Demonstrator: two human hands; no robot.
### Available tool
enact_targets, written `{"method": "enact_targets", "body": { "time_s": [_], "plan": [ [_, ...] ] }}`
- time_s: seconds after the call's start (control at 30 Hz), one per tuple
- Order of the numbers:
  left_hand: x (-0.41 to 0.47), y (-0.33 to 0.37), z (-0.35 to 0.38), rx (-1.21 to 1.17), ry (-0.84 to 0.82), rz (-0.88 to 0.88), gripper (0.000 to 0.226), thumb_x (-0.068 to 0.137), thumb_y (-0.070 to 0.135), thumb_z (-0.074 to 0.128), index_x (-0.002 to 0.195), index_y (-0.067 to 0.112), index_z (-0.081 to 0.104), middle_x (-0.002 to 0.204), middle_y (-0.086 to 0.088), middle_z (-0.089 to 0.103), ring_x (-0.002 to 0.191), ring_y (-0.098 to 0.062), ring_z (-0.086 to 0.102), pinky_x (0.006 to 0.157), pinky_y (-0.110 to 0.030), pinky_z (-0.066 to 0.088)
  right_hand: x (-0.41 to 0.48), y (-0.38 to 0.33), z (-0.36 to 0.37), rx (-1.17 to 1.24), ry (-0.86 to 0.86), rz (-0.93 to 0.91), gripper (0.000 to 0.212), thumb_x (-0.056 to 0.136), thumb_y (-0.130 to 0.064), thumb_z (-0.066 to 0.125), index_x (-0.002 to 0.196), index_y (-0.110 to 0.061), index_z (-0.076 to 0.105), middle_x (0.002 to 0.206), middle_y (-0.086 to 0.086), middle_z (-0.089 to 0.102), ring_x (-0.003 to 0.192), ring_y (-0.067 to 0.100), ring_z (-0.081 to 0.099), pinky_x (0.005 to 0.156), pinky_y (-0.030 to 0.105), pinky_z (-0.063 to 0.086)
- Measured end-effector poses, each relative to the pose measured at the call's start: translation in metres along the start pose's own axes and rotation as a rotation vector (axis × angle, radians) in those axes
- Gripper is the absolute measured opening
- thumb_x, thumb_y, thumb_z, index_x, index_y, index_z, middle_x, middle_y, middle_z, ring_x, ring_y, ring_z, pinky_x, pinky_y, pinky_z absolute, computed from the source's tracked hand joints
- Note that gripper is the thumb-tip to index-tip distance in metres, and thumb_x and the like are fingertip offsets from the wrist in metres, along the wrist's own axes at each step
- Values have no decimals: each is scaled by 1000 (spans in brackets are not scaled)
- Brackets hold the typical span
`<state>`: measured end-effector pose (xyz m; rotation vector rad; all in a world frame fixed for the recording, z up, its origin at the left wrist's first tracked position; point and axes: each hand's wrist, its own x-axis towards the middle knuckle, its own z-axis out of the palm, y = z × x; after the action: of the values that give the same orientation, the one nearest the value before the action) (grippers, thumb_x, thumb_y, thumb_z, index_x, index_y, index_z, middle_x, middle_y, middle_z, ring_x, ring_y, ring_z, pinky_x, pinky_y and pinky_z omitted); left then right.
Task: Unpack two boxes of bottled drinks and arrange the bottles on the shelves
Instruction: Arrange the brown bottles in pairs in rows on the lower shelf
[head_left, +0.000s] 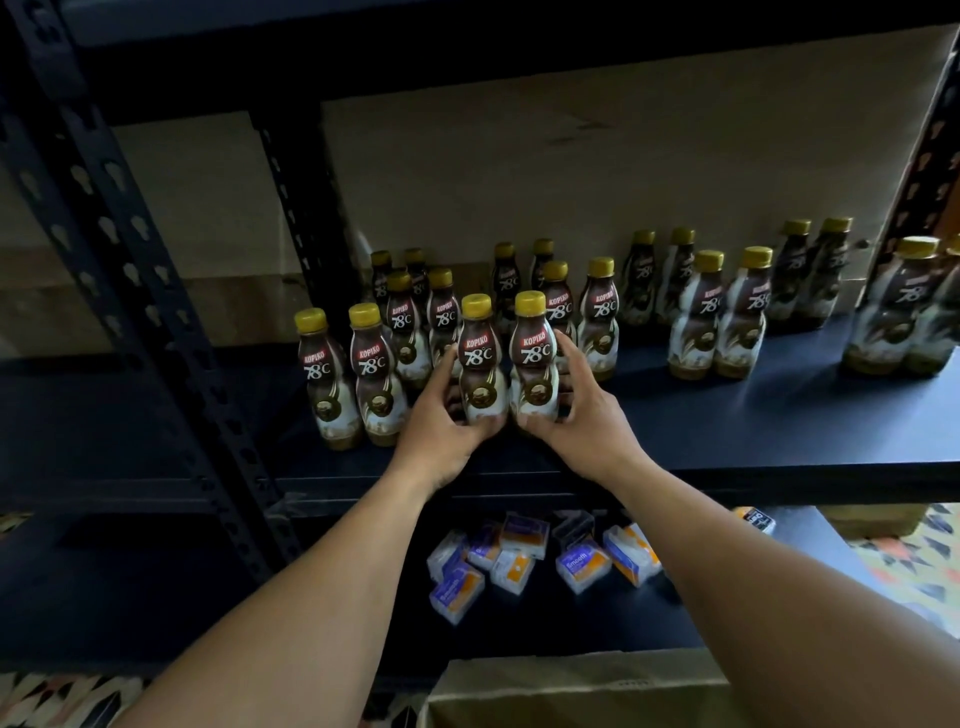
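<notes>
Two brown-and-white coffee bottles with gold caps stand side by side on the dark shelf board (727, 415). My left hand (441, 426) grips the left bottle (480, 358) low down, fingers curled round its base. My right hand (576, 410) grips the right bottle (532, 353) the same way. Two more bottles (353, 374) stand just left of them near the front edge. Several others stand in pairs further back and to the right (719, 312).
A black slotted upright (130, 260) rises at the left of the shelf. On the shelf below lie several small blue-and-orange packets (519, 561). An open cardboard box (571, 686) sits at the bottom, near me. Patterned floor shows at the right.
</notes>
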<state>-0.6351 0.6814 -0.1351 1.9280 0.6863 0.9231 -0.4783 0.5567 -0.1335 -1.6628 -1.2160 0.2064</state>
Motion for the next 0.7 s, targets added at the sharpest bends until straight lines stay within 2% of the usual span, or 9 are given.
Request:
{"method": "enact_targets", "body": {
  "time_s": [0.13, 0.3, 0.5, 0.57, 0.7],
  "plan": [
    [1, -2, 1, 3, -6, -10, 105, 77, 20, 89, 158, 40, 24, 127, 20, 63, 113, 11, 58, 95, -12, 47, 0, 0, 0, -2, 6, -13, 98, 85, -30, 81, 152, -59, 16, 114, -42, 53, 112, -2, 58, 93, 23, 45],
    [3, -4, 1, 3, -7, -27, 107, 77, 20, 89, 159, 39, 22, 125, 22, 62, 111, 15, 57, 89, -7, 47, 0, -1, -1, -5, 5, -22, 98, 84, -29, 81, 151, -61, 17, 119, -38, 54, 115, 0, 58, 95, 25, 46],
    [2, -4, 2, 31, 15, -31, 106, 76, 24, 89, 158, 40, 24, 132, 18, 61, 120, 4, 57, 108, -28, 46, -2, -1, 0, -5, 6, -24, 99, 85, -28, 81, 151, -62, 16, 119, -39, 54, 118, -1, 57, 99, 28, 46],
    [2, -4, 2, 49, 15, -19, 105, 77, 26, 89, 157, 43, 24, 131, 22, 60, 121, 5, 56, 110, -30, 46, -2, 0, 0, -4, 7, -24, 99, 85, -27, 81, 151, -61, 16, 119, -38, 55, 118, 0, 58, 99, 28, 47],
    [-1, -2, 3, 91, 2, 19, 106, 78, 29, 87, 154, 56, 18, 124, 42, 49, 128, 5, 49, 111, -31, 42, -1, 0, 0, -11, 9, -27, 103, 86, -26, 80, 154, -60, 11, 133, -27, 58, 121, 3, 58, 100, 30, 48]
  ]
}}
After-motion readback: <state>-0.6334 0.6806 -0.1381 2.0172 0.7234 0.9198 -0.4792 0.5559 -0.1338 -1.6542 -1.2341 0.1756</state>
